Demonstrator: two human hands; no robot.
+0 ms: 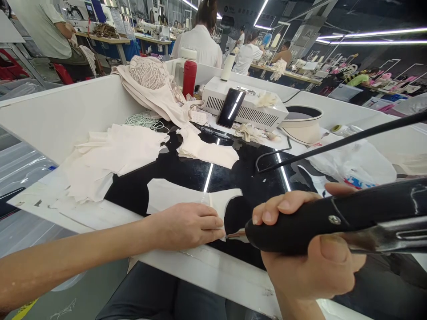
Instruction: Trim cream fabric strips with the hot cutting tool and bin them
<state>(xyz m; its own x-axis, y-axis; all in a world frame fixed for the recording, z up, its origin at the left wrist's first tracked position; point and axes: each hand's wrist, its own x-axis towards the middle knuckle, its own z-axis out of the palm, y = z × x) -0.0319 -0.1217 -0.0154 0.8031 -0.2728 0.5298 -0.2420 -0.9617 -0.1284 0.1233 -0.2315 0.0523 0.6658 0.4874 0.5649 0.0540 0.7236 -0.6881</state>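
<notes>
A cream fabric piece [176, 194] lies on the glossy black work surface [187, 171]. Over its right end, my left hand [190, 224] rests with fingers together, pressing on the cloth; whether it pinches anything is hidden. My right hand [310, 262] is wrapped round a thick black handheld tool [293, 226]. The tool's thin metal tip [236, 234] points left and reaches the fabric's lower right corner, close to my left fingertips. Behind lies another cream piece [210, 151].
Stacked cream pieces [120, 149] lie at left. Farther back are beige garments [150, 89], a red bottle [189, 78], a phone [231, 107] on a white vented box [247, 104] and a round container [302, 124]. A black rod [350, 135] crosses the right side. People sit beyond.
</notes>
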